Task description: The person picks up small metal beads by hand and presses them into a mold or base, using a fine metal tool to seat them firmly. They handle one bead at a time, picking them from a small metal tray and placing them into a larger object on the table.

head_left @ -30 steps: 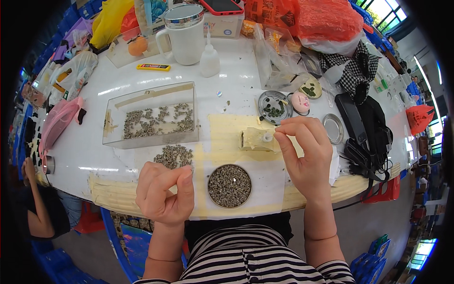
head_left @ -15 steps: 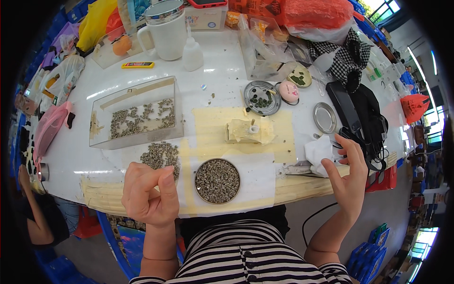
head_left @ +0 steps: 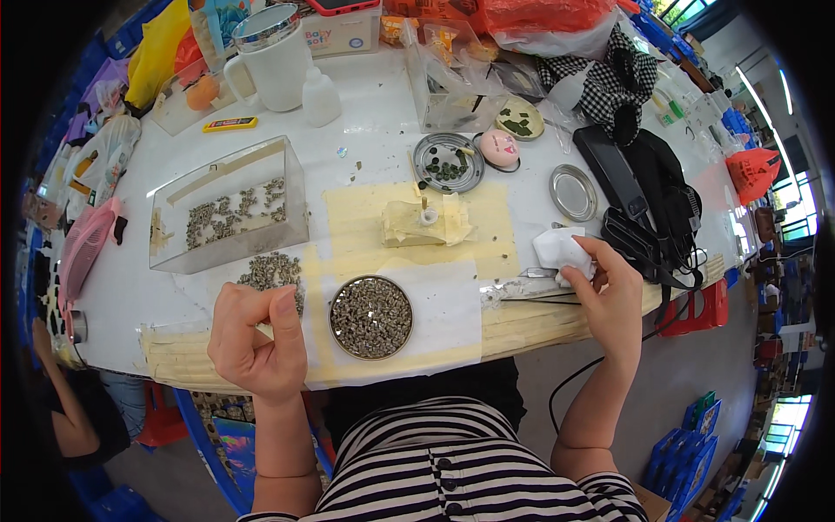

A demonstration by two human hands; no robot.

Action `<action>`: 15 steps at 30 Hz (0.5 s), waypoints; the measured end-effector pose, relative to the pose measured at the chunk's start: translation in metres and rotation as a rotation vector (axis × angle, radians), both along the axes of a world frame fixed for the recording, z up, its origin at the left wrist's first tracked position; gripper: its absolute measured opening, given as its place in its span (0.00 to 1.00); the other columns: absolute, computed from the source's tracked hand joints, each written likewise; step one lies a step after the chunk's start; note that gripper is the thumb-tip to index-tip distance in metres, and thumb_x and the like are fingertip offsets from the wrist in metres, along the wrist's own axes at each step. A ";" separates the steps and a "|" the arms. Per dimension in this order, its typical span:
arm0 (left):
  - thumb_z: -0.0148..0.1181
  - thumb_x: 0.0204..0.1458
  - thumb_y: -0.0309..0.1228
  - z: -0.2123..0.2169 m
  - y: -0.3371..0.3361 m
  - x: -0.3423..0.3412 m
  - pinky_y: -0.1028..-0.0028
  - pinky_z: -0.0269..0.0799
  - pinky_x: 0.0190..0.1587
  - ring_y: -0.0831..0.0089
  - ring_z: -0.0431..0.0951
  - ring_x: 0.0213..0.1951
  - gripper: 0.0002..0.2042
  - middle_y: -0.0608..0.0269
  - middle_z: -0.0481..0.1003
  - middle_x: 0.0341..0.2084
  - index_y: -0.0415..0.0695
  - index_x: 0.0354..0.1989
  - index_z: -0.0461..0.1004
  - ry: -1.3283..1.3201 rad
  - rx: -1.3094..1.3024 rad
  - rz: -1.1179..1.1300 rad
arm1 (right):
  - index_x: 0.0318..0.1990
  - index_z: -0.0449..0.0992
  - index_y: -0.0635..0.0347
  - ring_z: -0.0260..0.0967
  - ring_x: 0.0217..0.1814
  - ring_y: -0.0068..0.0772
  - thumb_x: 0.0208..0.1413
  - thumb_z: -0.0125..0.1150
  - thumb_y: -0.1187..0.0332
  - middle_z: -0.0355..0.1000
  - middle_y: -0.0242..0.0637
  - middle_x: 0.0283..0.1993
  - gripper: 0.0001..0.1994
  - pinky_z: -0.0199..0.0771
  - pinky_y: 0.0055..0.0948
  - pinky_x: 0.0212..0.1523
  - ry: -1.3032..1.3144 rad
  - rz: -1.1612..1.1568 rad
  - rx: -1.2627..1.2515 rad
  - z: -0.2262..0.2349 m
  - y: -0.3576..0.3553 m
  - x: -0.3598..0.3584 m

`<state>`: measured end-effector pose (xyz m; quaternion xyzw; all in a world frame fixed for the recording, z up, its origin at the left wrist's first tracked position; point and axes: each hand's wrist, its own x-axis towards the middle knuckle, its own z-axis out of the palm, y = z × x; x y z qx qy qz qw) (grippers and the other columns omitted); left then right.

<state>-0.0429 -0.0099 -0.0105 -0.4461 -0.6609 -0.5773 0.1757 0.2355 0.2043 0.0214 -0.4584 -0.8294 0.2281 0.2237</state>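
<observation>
Moved rightward from the yellow pad, the right hand (head_left: 609, 291) now pinches a white tissue (head_left: 561, 250) at the table (head_left: 374, 157) edge, while the left hand (head_left: 254, 335) stays loosely curled, fingers together, beside a round tin of small parts (head_left: 371, 317).

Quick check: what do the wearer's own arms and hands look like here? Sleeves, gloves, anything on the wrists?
Both hands, left hand and right hand, are bare with no gloves, and no rings or watch are visible. The forearms are uncovered up to the lower edge. A black-and-white striped top with dark buttons shows below; its sleeve covers the right upper arm.
</observation>
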 end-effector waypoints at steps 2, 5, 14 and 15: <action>0.64 0.53 0.21 0.000 0.000 0.001 0.75 0.57 0.25 0.74 0.64 0.22 0.04 0.64 0.71 0.18 0.38 0.27 0.78 -0.003 -0.004 0.001 | 0.47 0.79 0.66 0.66 0.28 0.22 0.50 0.70 0.74 0.76 0.37 0.33 0.16 0.68 0.22 0.30 0.051 0.001 0.000 -0.001 0.003 -0.001; 0.60 0.57 0.21 0.001 -0.001 0.002 0.78 0.57 0.28 0.78 0.63 0.25 0.05 0.67 0.69 0.19 0.35 0.29 0.76 0.000 -0.043 -0.018 | 0.46 0.80 0.66 0.65 0.26 0.19 0.50 0.70 0.75 0.76 0.34 0.31 0.14 0.67 0.20 0.28 0.157 0.007 0.048 0.000 0.009 -0.007; 0.60 0.58 0.21 0.001 0.001 0.001 0.78 0.58 0.29 0.80 0.63 0.25 0.05 0.67 0.70 0.20 0.35 0.29 0.76 -0.066 -0.040 -0.017 | 0.47 0.80 0.64 0.64 0.27 0.20 0.51 0.70 0.74 0.77 0.35 0.33 0.15 0.66 0.21 0.29 0.199 0.023 0.156 0.016 0.037 -0.038; 0.60 0.58 0.21 0.001 0.001 0.001 0.78 0.58 0.29 0.80 0.63 0.25 0.05 0.67 0.70 0.20 0.35 0.29 0.76 -0.074 -0.041 -0.020 | 0.47 0.80 0.64 0.64 0.26 0.21 0.51 0.70 0.74 0.77 0.35 0.32 0.15 0.67 0.21 0.29 0.175 0.023 0.145 0.012 0.039 -0.039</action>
